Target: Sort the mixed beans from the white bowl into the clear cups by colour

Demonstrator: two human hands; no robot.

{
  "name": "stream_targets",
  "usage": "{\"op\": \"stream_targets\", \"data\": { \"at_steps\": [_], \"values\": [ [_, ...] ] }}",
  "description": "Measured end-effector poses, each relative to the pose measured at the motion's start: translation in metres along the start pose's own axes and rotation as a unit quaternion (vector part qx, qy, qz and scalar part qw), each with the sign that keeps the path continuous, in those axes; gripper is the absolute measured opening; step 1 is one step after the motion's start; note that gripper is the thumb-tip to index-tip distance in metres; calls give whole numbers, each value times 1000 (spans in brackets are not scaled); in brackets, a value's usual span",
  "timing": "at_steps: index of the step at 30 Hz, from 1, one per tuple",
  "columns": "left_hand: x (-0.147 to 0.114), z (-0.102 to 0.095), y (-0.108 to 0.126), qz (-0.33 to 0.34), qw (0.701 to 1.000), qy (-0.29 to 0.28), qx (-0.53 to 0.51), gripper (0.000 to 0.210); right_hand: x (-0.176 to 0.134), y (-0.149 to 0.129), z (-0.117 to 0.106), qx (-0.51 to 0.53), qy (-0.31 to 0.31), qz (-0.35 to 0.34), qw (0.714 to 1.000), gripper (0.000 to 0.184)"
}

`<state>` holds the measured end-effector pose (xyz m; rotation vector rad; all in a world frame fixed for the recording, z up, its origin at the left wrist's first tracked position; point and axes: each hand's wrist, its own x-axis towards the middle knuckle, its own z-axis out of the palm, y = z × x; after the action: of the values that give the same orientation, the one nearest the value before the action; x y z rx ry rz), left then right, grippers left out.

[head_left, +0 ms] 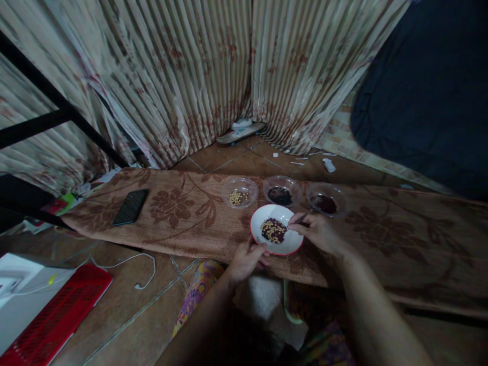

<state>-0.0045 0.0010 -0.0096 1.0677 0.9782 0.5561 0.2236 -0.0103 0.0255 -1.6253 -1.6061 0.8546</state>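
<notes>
A white bowl with a red rim (256,217) is at the front edge of the bench. Mixed pale yellow beans and dark beans (273,230) lie in its middle. My left hand (247,260) grips the bowl's near rim, thumb on the edge and fingers partly hidden below. Closed in a pinch, my right hand (317,233) holds a thin dark utensil (304,221) over the bowl's right side; its exact kind is unclear. Behind the bowl stand three clear plastic bowls: one with yellow beans (237,197), one with black beans (280,195), one with dark red beans (327,204).
A brown floral cloth (179,239) covers the long bench. On its left lies a dark phone (130,207). A skateboard (240,133) rests by the striped curtains (213,66). A red slatted object (57,317) and a white cable (152,272) are at lower left.
</notes>
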Motion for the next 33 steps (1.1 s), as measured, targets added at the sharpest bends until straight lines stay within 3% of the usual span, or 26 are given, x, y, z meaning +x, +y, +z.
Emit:
{"op": "stream_targets", "data": {
  "at_steps": [17, 33],
  "values": [
    [1, 0, -2, 1, 1000, 2, 5, 39, 7, -7, 13, -71, 55, -24, 996, 25],
    [-2, 0, 2, -4, 1000, 4, 7, 36, 6, -8, 14, -79, 33, -3, 996, 25]
  ]
}}
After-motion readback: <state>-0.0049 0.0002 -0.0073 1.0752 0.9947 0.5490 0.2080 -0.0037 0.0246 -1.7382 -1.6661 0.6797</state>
